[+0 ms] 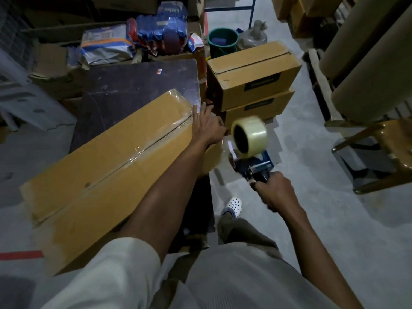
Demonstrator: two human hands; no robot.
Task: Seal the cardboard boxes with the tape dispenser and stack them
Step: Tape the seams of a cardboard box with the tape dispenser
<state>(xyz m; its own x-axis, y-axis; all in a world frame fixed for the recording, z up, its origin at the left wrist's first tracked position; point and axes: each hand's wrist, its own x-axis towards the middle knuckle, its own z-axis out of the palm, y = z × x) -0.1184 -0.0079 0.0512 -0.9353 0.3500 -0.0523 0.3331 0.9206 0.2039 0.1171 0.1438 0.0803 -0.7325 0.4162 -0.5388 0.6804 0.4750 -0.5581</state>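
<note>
Right hand (276, 192): clenched round the handle of the tape dispenser (252, 152), which is held in the air just right of the long box, roll uppermost.
Long cardboard box (107, 166): lies on a dark table (138, 85), with clear tape along its top seam and over its far end.
Left hand (208, 128): fingers extended, pressing on the box's far right corner, just left of the roll.
Stacked boxes (254, 74): two, one on the other, beyond the dispenser.
Green bucket (223, 42): behind the stack.
</note>
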